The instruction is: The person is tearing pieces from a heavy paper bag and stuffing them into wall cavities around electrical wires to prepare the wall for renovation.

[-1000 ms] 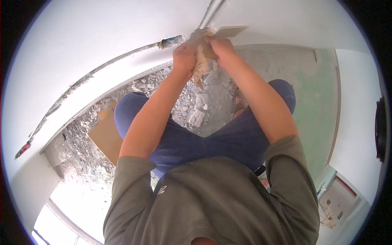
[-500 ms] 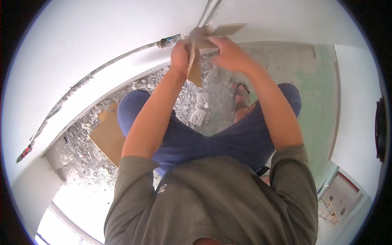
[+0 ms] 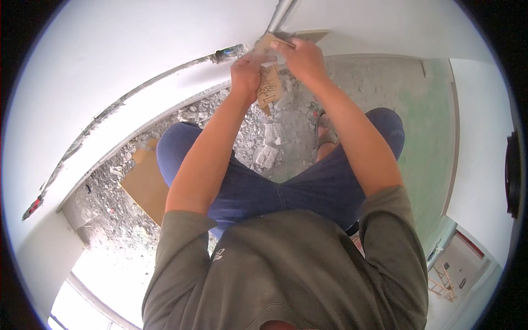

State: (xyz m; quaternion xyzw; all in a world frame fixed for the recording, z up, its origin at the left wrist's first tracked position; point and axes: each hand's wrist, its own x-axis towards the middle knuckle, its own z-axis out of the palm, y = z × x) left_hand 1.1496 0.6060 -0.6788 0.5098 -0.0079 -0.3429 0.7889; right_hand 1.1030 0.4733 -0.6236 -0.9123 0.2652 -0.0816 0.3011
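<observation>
In my left hand [image 3: 246, 77] is a torn piece of brown cardboard [image 3: 269, 88] with handwriting on it; it hangs below the fingers, over the rubble. My right hand [image 3: 306, 61], a little higher and to the right, pinches a smaller cardboard strip [image 3: 268, 42] between thumb and fingers. That strip reaches left, above my left fingers, close to the lower end of a pale pipe [image 3: 281, 15] on the white wall. Behind my right hand another flat tan piece [image 3: 315, 36] sticks out against the wall. Blur hides whether the held pieces are joined.
Broken masonry and rubble [image 3: 268, 155] cover the floor before me. A large cardboard sheet [image 3: 144, 184] lies by my left knee. A long slot [image 3: 115, 110] is cut in the left wall. A red-and-black tool [image 3: 34, 207] sits at its lower end.
My right hand has moved up and now pinches a strip near the pipe. The cardboard in my left hand has turned, showing its written face.
</observation>
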